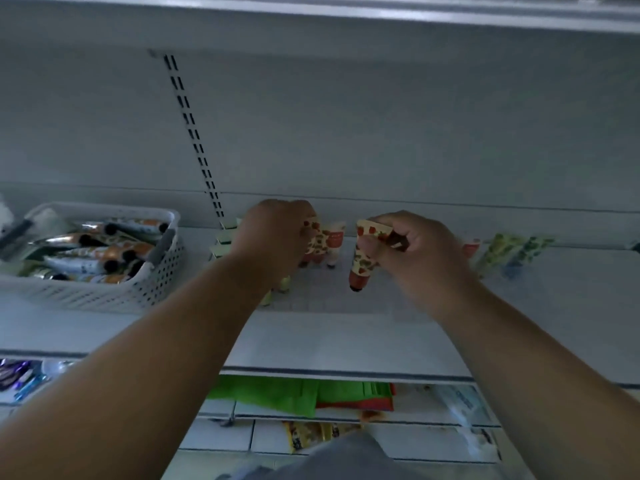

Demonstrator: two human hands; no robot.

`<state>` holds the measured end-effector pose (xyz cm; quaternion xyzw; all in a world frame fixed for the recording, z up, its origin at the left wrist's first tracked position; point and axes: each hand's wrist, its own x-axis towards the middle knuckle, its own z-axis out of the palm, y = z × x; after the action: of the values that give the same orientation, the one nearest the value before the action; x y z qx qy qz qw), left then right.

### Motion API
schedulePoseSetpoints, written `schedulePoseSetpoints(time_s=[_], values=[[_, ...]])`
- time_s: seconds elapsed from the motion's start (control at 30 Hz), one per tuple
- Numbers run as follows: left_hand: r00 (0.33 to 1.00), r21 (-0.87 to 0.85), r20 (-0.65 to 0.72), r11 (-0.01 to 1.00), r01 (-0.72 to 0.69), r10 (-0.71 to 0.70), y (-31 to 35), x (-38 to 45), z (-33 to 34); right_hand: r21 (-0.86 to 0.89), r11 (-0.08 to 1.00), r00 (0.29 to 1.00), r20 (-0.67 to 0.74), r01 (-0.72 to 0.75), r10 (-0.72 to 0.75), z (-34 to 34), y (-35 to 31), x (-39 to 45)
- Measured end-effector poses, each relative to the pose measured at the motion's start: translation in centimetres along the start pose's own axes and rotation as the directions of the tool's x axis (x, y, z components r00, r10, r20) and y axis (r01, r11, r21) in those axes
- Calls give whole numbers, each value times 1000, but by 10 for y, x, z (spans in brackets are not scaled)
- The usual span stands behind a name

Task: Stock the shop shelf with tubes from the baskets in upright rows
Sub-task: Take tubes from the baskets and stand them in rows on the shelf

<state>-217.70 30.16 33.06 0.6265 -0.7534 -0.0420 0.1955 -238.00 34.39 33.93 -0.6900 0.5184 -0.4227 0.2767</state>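
Observation:
A white shelf (346,334) runs across the view. My left hand (273,237) grips a strawberry-patterned tube (317,244) near the back, among other upright tubes (334,242). My right hand (412,247) holds two tubes: one strawberry tube (362,268) hangs cap down just above the shelf, and a second one (375,230) lies across my fingers, its dark cap by my palm. A white basket (152,282) at the left holds several lying tubes with black caps. Green-patterned tubes (509,252) stand at the right.
A slotted upright rail (194,133) runs up the back wall. The shelf above (346,15) overhangs. Below, a lower shelf carries green packets (277,393) and other goods. Pale tubes (284,284) stand partly hidden under my left wrist.

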Motion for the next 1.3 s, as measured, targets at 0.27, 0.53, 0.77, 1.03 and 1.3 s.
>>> schedulePoseSetpoints(time_s=[0.27,0.53,0.77,1.03,1.3], values=[[1000,202,-6,979,-10,12,-11,11,23,-35,998,998,43,57,-55,-4,8,20],[993,131,-111,991,-22,37,-10,4,19,-176,973,988,65,147,-138,-1,9,38],[947,-45,-320,999,-11,-4,-9,-53,4,-246,948,976,129,203,-176,9,3,50],[923,-177,-381,984,-14,-55,-6,-118,8,-413,867,936,318,279,-150,39,12,70],[912,-178,-397,984,29,-99,-15,-131,5,-499,813,930,343,301,-133,56,20,76]])
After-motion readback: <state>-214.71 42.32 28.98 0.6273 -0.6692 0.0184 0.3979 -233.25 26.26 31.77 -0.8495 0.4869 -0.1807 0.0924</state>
